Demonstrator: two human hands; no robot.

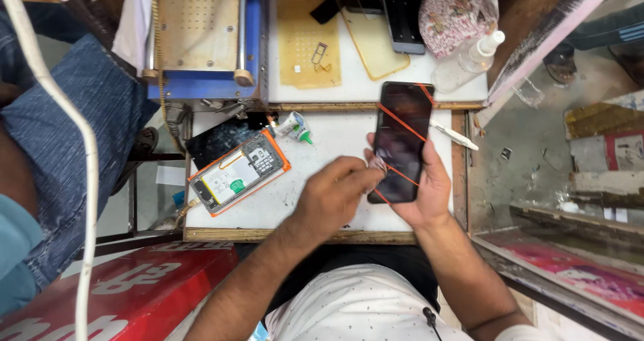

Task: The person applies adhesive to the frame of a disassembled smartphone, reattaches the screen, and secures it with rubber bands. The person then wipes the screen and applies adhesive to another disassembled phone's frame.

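My right hand [429, 193] cradles the dark phone [401, 142] above the tabletop [335, 140], grip clamped on its edges, long axis near-to-far, top slightly right. Left hand [332, 197] fingertips pinched together on its left edge.

Phone repair stall — small, cramped bench setup. White worktop [315, 200] with a worn wooden edge carries an opened phone [239, 172] in an orange frame, battery and board exposed. A small glue tube [294, 126] with a green tip lies beside it. Behind sits a blue-framed heating plate [201, 32] with a perforated metal top, a yellow mat [305, 42] holding a SIM tray, a clear phone case [376, 46] and a spray bottle [467, 61]. A phone [401, 142] bound with orange rubber bands is being worked on — typical screen-bonding work. Glass display counter [537, 173] to the right suggests a shopfront.
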